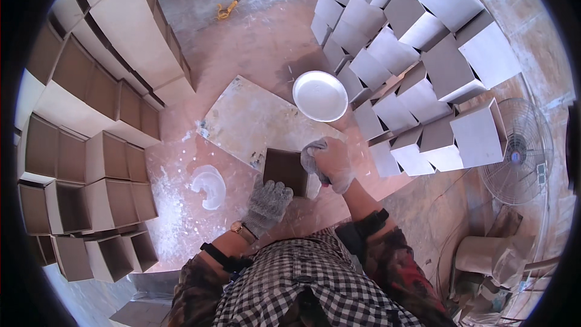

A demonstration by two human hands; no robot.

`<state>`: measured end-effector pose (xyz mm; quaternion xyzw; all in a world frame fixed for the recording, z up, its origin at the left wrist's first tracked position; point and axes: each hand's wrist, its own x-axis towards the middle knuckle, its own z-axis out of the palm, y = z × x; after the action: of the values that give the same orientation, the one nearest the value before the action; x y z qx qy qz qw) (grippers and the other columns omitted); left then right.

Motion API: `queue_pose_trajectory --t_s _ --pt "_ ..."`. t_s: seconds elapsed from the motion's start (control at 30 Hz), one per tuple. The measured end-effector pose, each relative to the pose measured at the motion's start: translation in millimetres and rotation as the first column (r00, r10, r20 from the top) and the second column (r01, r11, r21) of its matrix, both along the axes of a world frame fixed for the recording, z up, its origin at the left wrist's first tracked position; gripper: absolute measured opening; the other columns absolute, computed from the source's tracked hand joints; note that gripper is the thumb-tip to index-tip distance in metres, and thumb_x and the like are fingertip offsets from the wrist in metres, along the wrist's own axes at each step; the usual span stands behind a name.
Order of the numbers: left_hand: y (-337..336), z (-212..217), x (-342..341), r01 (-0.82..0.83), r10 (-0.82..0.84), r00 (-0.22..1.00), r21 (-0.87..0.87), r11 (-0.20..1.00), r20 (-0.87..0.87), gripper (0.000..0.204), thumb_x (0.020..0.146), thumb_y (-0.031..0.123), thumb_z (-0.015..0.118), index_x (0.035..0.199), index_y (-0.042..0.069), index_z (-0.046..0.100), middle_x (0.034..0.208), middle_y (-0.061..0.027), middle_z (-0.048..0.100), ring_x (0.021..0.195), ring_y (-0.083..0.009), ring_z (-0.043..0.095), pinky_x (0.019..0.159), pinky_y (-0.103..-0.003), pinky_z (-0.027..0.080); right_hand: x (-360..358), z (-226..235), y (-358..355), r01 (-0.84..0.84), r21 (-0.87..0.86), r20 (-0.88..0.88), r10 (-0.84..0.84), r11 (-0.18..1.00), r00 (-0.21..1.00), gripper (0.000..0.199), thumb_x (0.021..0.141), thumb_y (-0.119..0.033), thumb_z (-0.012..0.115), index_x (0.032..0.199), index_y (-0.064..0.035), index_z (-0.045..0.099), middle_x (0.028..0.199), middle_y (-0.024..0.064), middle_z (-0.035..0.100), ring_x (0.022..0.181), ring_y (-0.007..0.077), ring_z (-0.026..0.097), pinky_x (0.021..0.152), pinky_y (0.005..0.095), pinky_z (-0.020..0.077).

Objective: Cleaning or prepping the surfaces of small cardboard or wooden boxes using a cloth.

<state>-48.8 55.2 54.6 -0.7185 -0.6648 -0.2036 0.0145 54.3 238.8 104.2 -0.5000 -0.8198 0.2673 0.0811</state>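
Note:
An open box with a brown inside and a pale right side sits before me at the near edge of a stained board. My left hand, in a grey knitted glove, has its fingers curled over the box's near-left edge. Against the right side of the box is my right hand, closed round a bunched grey cloth-like piece; its fingertips are partly hidden. Beyond the right hand, a round white basin holds something white.
Stacked open boxes rise on the left and pale boxes on the right. A white smear marks the reddish table. A wire fan stands far right, and a yellow tool or hook lies at the far side.

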Motion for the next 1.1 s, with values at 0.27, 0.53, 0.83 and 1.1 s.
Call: queue_pose_trajectory --t_s 0.27,0.53,0.83,1.1 --pt "-9 -4 1 -0.045 0.044 0.998 -0.013 0.999 -0.037 0.013 0.074 0.017 0.054 0.084 0.009 0.056 0.074 -0.0089 0.049 0.074 -0.0261 0.05 0.089 -0.052 0.037 54 1 -93 -0.077 -0.231 -0.152 0.042 0.97 0.987 0.022 0.078 -0.023 0.062 0.09 -0.0052 0.068 0.085 0.0177 0.066 0.081 0.0343 0.064 0.072 0.0399 0.0504" --pt "-5 44 -33 0.12 -0.1 0.987 -0.163 0.979 0.125 0.046 0.069 0.03 0.066 0.107 0.006 0.055 0.103 -0.0135 0.055 0.1 -0.0301 0.052 0.092 -0.048 0.036 75 5 -84 0.084 -0.311 -0.255 -0.169 0.947 0.952 0.022 0.076 -0.018 0.067 0.092 -0.0039 0.068 0.083 0.0145 0.067 0.074 0.0235 0.065 0.068 0.0323 0.0505" --pt "34 26 -110 0.571 -0.584 0.787 -0.124 0.812 -0.198 0.044 0.07 0.034 0.064 0.104 0.008 0.057 0.112 -0.012 0.055 0.119 -0.033 0.046 0.107 -0.05 0.027 61 22 -101 0.107 -0.536 -0.415 -0.372 0.838 0.83 0.017 0.08 -0.007 0.064 0.093 0.0035 0.065 0.079 0.008 0.066 0.071 0.0127 0.061 0.063 0.026 0.0492" --pt "12 5 -33 0.389 -0.385 0.914 0.005 0.921 -0.126 0.015 0.074 0.025 0.059 0.078 0.01 0.055 0.071 -0.0071 0.049 0.075 -0.0255 0.051 0.093 -0.049 0.037 63 9 -62 0.229 -0.335 -0.442 -0.367 0.914 0.819 0.016 0.081 -0.009 0.062 0.09 0.0032 0.065 0.07 0.013 0.064 0.052 0.0194 0.062 0.048 0.0321 0.0497"
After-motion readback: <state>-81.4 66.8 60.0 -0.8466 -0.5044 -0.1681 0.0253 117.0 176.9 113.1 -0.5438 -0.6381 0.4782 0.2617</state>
